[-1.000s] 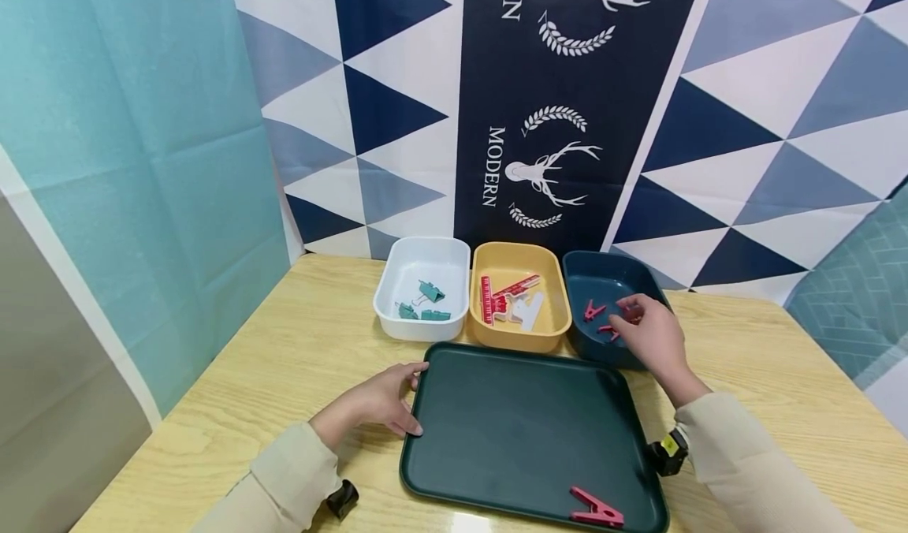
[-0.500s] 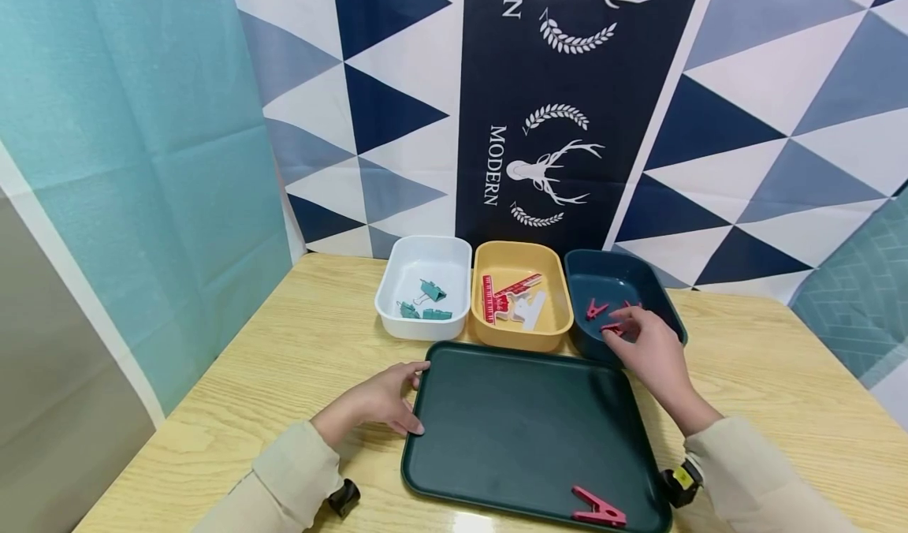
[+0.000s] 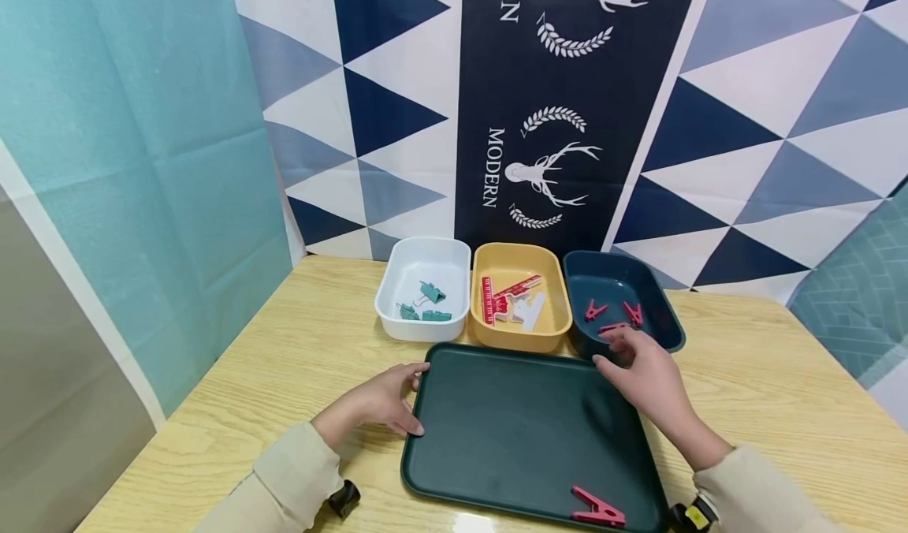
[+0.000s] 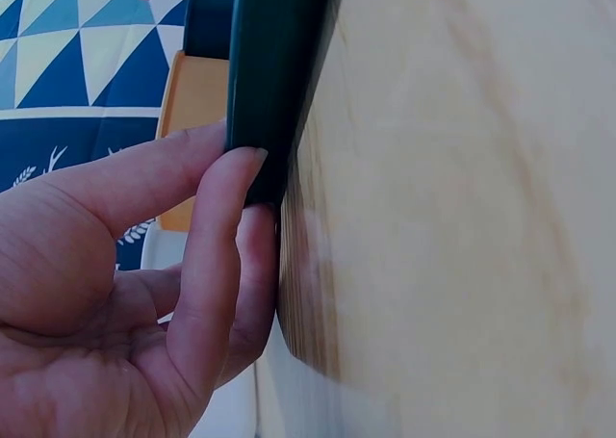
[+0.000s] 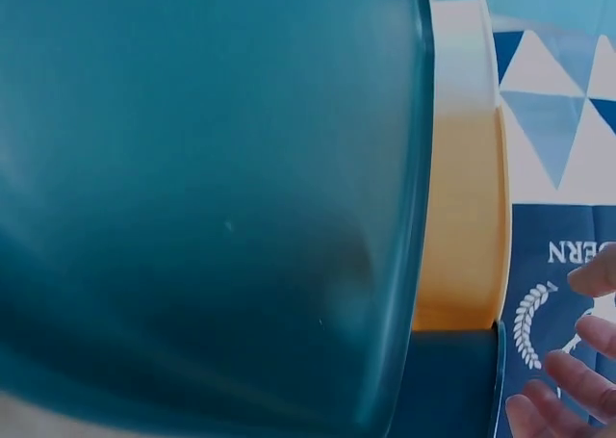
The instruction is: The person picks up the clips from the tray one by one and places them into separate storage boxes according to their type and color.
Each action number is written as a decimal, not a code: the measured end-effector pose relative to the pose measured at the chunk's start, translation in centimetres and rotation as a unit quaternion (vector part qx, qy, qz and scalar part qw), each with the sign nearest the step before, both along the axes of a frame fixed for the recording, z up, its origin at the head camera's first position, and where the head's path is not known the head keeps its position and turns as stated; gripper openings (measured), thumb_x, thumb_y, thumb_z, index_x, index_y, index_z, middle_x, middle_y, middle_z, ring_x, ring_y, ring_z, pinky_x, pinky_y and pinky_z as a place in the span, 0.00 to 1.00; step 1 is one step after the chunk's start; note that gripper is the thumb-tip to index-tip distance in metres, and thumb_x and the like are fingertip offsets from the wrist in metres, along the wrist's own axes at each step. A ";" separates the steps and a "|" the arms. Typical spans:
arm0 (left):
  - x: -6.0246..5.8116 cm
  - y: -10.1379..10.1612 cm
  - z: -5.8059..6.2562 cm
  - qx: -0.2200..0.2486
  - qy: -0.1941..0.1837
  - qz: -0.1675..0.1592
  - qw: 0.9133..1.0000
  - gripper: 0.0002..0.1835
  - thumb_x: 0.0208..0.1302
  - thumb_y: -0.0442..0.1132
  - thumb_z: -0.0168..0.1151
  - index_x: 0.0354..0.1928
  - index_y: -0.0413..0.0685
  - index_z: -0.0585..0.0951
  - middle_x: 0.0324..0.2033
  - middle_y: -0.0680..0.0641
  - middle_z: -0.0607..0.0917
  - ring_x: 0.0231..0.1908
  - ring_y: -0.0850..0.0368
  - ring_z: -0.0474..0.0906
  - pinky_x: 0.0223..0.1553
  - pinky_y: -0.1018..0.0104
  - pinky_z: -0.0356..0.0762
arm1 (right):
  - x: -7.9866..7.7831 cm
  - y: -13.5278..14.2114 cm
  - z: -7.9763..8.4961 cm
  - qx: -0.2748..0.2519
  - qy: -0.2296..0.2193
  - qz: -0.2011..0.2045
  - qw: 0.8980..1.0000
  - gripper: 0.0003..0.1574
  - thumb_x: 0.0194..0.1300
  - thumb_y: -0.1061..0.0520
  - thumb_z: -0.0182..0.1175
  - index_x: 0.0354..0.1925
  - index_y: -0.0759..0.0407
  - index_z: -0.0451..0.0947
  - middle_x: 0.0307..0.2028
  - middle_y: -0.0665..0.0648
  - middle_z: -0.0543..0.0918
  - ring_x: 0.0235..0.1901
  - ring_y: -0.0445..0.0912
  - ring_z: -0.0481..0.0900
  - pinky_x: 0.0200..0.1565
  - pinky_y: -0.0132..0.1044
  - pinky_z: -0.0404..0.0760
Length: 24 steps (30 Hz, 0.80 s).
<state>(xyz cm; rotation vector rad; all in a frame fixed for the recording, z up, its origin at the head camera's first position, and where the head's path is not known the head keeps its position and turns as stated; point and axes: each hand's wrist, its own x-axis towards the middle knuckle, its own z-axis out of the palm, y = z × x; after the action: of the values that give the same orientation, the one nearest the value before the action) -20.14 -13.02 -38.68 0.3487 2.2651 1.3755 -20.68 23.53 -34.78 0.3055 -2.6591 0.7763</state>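
Observation:
My left hand (image 3: 379, 399) holds the left edge of a dark green tray (image 3: 518, 430); in the left wrist view its fingers (image 4: 219, 255) pinch the tray's rim. A red spring clothespin (image 3: 598, 509) lies on the tray near its front right corner. My right hand (image 3: 649, 375) hovers over the tray's back right corner and the near edge of a dark blue bin (image 3: 603, 274), its fingers loosely bent and holding nothing. Inside that bin lie three small red clothespins (image 3: 634, 314), one partly hidden by my right fingertips.
Left of the blue bin stand a yellow bin (image 3: 514, 259) with red and white clips (image 3: 528, 311), and a white bin (image 3: 426, 255) with teal binder clips (image 3: 433, 292). All sit behind the tray on a wooden table (image 3: 305, 328), before a patterned cloth backdrop (image 3: 397, 107).
The right hand has drawn back from inside the blue bin toward the tray, leaving a small red clothespin in the bin. The left hand has stayed at the tray's edge.

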 end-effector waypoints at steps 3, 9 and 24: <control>0.0 0.0 0.0 -0.002 0.002 0.001 1.000 0.51 0.41 0.21 0.71 0.69 0.40 0.55 0.46 0.42 0.64 0.26 0.53 0.77 0.25 0.61 0.82 | 0.6 -0.4 -0.1 0.004 0.003 0.003 1.000 0.20 0.53 0.59 0.67 0.45 0.65 0.77 0.37 0.64 0.77 0.33 0.53 0.75 0.35 0.49 0.78; 0.0 0.0 -0.1 -0.003 0.003 0.001 1.000 0.52 0.41 0.21 0.72 0.69 0.39 0.55 0.46 0.42 0.64 0.27 0.53 0.77 0.25 0.61 0.82 | 2.0 -1.2 -0.6 0.002 0.019 0.016 1.000 0.21 0.50 0.61 0.70 0.44 0.64 0.77 0.34 0.59 0.76 0.30 0.50 0.73 0.32 0.41 0.76; 0.0 0.1 -0.1 0.001 -0.004 0.006 1.000 0.52 0.41 0.21 0.71 0.69 0.41 0.55 0.48 0.42 0.65 0.27 0.52 0.77 0.25 0.60 0.82 | 5.5 -3.1 -1.4 -0.005 -0.062 0.031 0.998 0.24 0.49 0.56 0.72 0.45 0.58 0.77 0.34 0.53 0.76 0.34 0.46 0.74 0.34 0.40 0.79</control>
<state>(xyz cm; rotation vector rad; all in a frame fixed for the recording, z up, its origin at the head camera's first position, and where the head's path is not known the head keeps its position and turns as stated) -20.10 -12.89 -38.77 0.3301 2.2639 1.3837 -15.19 20.48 -36.18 0.3504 -2.7717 0.8539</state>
